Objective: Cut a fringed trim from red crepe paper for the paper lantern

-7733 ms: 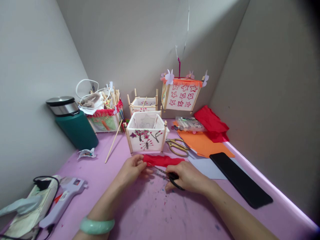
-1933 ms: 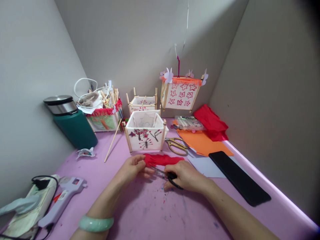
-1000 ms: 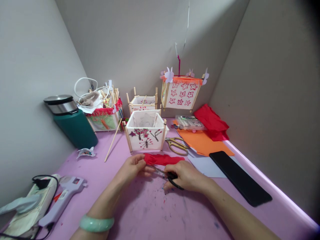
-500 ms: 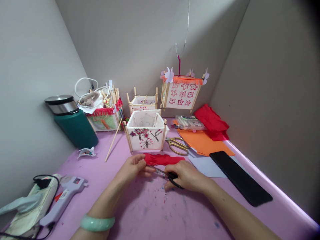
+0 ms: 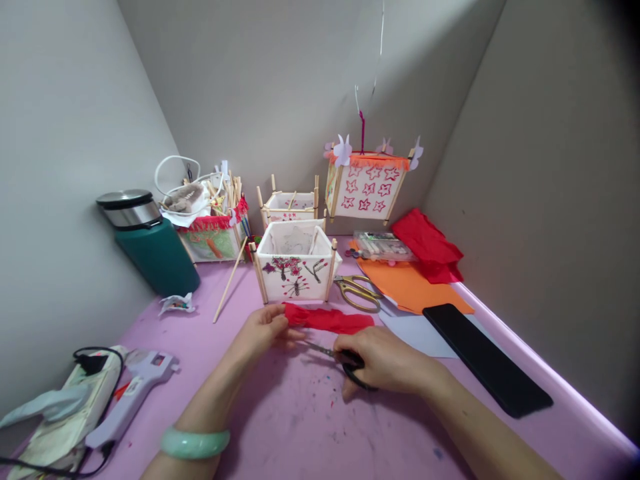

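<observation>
A crinkled red strip [image 5: 330, 320], paper or cloth, lies across the purple table, and my left hand [image 5: 265, 330] pinches its left end. In my right hand [image 5: 383, 363] is a pair of black-handled scissors [image 5: 321, 349], its fingers wrapped round the handles. The blades point left toward my left fingertips, just below the strip and apart from it. Whether the blades are parted is hard to make out. Directly behind the strip stands a white lantern box [image 5: 295, 277] with wooden corner sticks and drawn flowers.
Gold-handled scissors [image 5: 358, 293] lie right of the box, near orange sheets [image 5: 415, 287] and a black phone-like slab [image 5: 485, 360]. At left are a green bottle [image 5: 155, 253], a wooden stick [image 5: 230, 280] and a glue gun [image 5: 135, 393]. A starred lantern [image 5: 367, 190] hangs behind.
The black-handled scissors have drawn back a little down and right, away from the strip. My left hand still pinches the strip's end, and the view has shifted slightly.
</observation>
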A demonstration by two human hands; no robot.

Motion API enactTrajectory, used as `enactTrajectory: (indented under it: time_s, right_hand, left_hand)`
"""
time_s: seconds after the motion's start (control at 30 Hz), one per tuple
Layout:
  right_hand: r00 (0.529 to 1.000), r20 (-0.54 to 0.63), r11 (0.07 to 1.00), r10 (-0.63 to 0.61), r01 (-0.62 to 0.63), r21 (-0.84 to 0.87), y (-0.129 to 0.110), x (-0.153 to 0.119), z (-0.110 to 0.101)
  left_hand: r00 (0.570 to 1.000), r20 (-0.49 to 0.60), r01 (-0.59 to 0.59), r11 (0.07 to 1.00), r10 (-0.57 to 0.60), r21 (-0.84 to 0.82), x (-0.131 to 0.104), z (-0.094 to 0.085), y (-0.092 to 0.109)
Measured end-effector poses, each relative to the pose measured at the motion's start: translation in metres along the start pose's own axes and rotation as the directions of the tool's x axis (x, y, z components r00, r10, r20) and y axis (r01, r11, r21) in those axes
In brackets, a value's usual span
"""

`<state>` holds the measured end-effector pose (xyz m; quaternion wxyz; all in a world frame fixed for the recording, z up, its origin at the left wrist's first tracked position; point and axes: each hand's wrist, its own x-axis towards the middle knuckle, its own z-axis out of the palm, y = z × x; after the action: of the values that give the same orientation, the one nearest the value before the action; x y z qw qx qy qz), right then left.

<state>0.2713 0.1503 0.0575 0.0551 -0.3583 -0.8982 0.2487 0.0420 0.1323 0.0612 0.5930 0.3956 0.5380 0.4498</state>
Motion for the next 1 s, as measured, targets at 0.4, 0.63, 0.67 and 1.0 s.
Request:
enactTrajectory:
  time_s: [0.4,0.63,0.67,1.0]
  right_hand:
    - [0.992,0.101,0.997,-0.071,0.067,0.047,-0.001,-0.019,-0.012]
    - [0.99,0.144,1.0,0.002,0.0,-0.01,0.01,-0.017,-0.019]
    - [0.993,0.115,0.999,0.035,-0.031,-0.03,0.014,-0.017,-0.021]
    - [0.977,-0.038,0.975,0.211,-0.213,-0.057,0.032,-0.019,-0.033]
  left_hand:
    - [0.989,-0.115,0.098,0.992,-0.088,0.078,0.006,0.003,-0.007]
    - [0.993,-0.076,-0.08,0.988,0.091,0.132,0.007,-0.002,-0.007]
    - [0.992,-0.051,-0.104,0.984,0.112,0.142,0.005,-0.002,-0.005]
    - [0.947,0.255,-0.251,0.948,0.198,0.195,-0.006,-0.002,0.0]
